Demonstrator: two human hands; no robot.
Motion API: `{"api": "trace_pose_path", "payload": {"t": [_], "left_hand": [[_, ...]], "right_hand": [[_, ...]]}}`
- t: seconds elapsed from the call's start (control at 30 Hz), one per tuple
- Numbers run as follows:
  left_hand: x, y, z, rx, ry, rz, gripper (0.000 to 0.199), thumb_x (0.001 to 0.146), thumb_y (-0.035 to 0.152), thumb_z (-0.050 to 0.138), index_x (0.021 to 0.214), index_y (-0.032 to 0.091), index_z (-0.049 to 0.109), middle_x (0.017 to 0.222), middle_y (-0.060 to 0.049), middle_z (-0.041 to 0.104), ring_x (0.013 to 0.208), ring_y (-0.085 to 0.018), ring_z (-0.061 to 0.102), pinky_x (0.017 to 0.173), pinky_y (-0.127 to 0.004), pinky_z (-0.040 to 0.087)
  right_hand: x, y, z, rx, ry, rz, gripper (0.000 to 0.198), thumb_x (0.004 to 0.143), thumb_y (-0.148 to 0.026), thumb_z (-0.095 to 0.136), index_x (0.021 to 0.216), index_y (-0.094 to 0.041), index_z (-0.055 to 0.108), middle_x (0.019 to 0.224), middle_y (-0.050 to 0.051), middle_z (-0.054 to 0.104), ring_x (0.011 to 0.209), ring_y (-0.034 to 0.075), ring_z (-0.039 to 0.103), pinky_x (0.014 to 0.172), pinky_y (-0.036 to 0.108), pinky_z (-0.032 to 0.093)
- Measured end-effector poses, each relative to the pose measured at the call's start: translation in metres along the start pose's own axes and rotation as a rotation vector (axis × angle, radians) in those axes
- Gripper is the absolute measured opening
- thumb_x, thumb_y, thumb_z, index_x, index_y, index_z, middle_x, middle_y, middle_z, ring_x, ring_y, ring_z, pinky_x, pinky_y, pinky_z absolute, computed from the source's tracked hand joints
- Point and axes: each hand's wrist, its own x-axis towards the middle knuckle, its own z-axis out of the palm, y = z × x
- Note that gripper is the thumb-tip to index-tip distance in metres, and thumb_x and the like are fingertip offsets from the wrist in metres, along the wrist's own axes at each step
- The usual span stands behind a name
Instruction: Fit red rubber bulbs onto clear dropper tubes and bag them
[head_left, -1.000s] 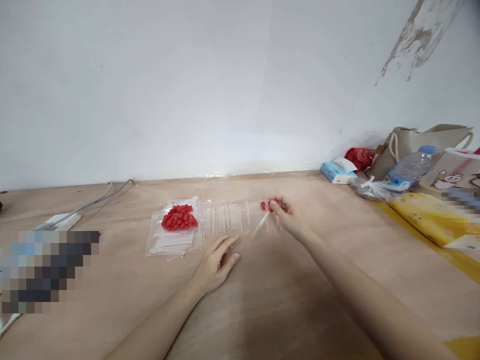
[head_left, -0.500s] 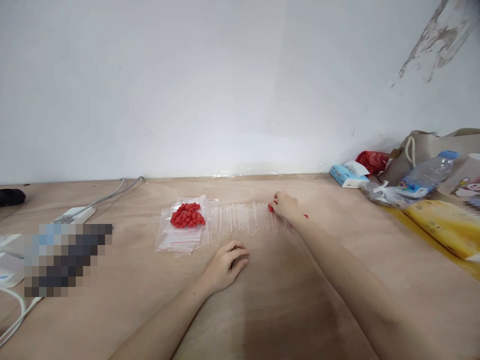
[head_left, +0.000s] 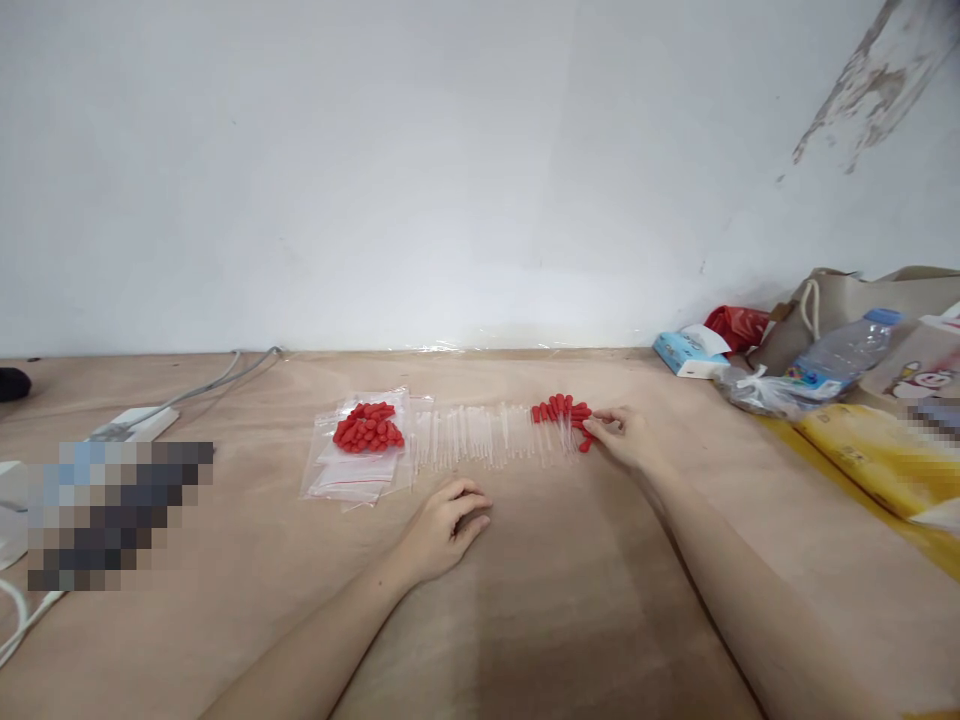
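My left hand [head_left: 444,528] rests on the table, its fingers loosely curved and the thumb apart, holding nothing. Just beyond it lies a row of thin clear tubes [head_left: 472,435], side by side. At the row's right end, several droppers with red rubber bulbs [head_left: 559,405] lie fanned out. My right hand [head_left: 622,435] is at the right side of this cluster, thumb and fingertips pinching at the red bulb of a dropper [head_left: 584,446]. Left of the tubes, a pile of loose red bulbs [head_left: 369,428] lies on clear zip bags [head_left: 352,482].
A power strip [head_left: 135,424] with cables and a blurred-out dark object [head_left: 124,525] lie at left. To the right are a blue tissue pack [head_left: 690,352], a plastic bottle [head_left: 847,350], a tied clear bag [head_left: 757,388] and a yellow packet [head_left: 870,460]. A wall stands behind.
My right hand has moved right from over the red-bulbed droppers to their right side, uncovering the cluster. The left hand stays resting in place. The view has shifted slightly.
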Motion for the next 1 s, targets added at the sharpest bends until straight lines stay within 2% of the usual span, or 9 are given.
{"api": "trace_pose_path", "payload": {"t": [0.13, 0.3, 0.47, 0.63, 0.9, 1.0], "left_hand": [[0.000, 0.001, 0.000, -0.009, -0.006, -0.007, 0.021, 0.084, 0.022, 0.046, 0.100, 0.019, 0.060, 0.098, -0.007, 0.056, 0.088, -0.016, 0.053, 0.076, -0.031, 0.045], [0.000, 0.001, 0.000, -0.019, 0.008, 0.011, 0.021, 0.084, 0.022, 0.045, 0.099, 0.020, 0.060, 0.097, -0.007, 0.056, 0.086, -0.016, 0.053, 0.075, -0.031, 0.045], [0.000, 0.001, 0.000, -0.014, 0.000, 0.001, 0.021, 0.084, 0.023, 0.046, 0.099, 0.020, 0.061, 0.097, -0.007, 0.057, 0.088, -0.016, 0.054, 0.075, -0.030, 0.046], [0.000, 0.001, 0.000, -0.013, -0.008, -0.006, 0.022, 0.084, 0.023, 0.045, 0.100, 0.020, 0.061, 0.098, -0.007, 0.056, 0.088, -0.016, 0.054, 0.074, -0.030, 0.046], [0.000, 0.001, -0.001, 0.001, -0.033, -0.019, 0.022, 0.084, 0.021, 0.046, 0.100, 0.020, 0.060, 0.099, -0.007, 0.055, 0.090, -0.017, 0.053, 0.078, -0.031, 0.045], [0.000, 0.001, -0.001, 0.002, -0.030, -0.015, 0.022, 0.084, 0.022, 0.046, 0.100, 0.019, 0.060, 0.099, -0.007, 0.056, 0.090, -0.017, 0.053, 0.078, -0.031, 0.045]], "right_hand": [[-0.002, -0.002, 0.005, 0.016, -0.002, -0.036, 0.028, 0.071, -0.041, 0.054, 0.082, -0.019, 0.067, 0.084, 0.006, 0.061, 0.075, 0.017, 0.056, 0.066, 0.026, 0.042], [-0.003, 0.000, 0.006, 0.033, -0.009, 0.000, 0.026, 0.075, -0.036, 0.049, 0.084, -0.016, 0.064, 0.082, 0.006, 0.063, 0.066, 0.015, 0.055, 0.063, 0.026, 0.042], [-0.005, 0.002, 0.006, 0.040, -0.061, 0.025, 0.028, 0.076, -0.036, 0.048, 0.085, -0.018, 0.067, 0.083, 0.007, 0.063, 0.067, 0.016, 0.056, 0.063, 0.027, 0.042], [-0.006, -0.004, 0.004, 0.078, -0.058, 0.071, 0.024, 0.073, -0.035, 0.051, 0.074, -0.017, 0.067, 0.072, 0.006, 0.064, 0.065, 0.017, 0.057, 0.061, 0.027, 0.041], [-0.009, -0.004, 0.006, 0.263, 0.011, 0.103, 0.017, 0.068, -0.033, 0.059, 0.070, -0.016, 0.059, 0.067, 0.005, 0.062, 0.061, 0.016, 0.056, 0.061, 0.029, 0.043], [-0.008, -0.001, 0.012, 0.400, 0.036, 0.088, 0.024, 0.066, -0.036, 0.061, 0.078, -0.016, 0.058, 0.072, 0.005, 0.063, 0.063, 0.015, 0.057, 0.061, 0.029, 0.046]]}}
